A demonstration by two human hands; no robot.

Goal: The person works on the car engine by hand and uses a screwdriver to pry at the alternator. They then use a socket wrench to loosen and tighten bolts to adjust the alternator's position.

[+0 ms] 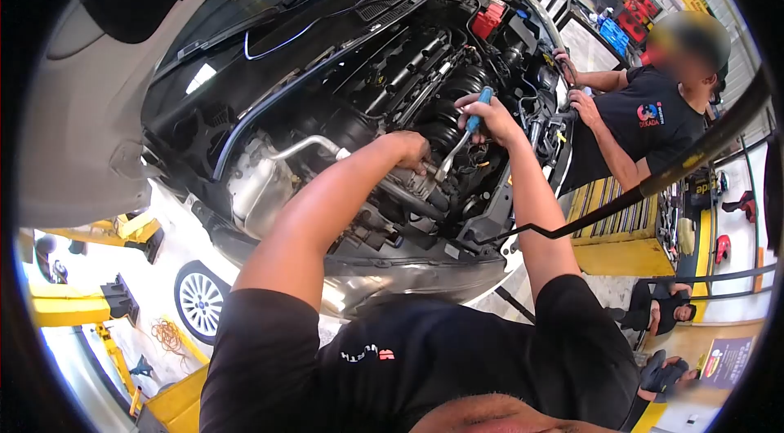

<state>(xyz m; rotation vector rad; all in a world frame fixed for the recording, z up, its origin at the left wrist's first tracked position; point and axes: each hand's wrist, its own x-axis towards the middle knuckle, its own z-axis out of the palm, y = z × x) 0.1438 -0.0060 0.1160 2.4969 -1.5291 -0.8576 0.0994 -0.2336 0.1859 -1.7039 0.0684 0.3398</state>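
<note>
Over the open engine bay, my right hand (490, 116) is closed round the blue handle of a screwdriver-like tool (485, 98). The tool's metal shaft slants down and left towards metal engine parts (421, 185). Close beside its lower end, my left hand (408, 150) reaches into the bay with its fingers bent down; what they hold, if anything, is hidden. Black ribbed hoses (445, 129) lie between and behind my hands. A silver metal pipe (309, 144) runs left of my left forearm.
A co-worker (629, 115) leans over the car's far right side, both hands on its edge. A black prop rod (629, 196) crosses at the right. A yellow tool cabinet (616, 249) stands below it. A red battery cover (488, 17) sits at the bay's back.
</note>
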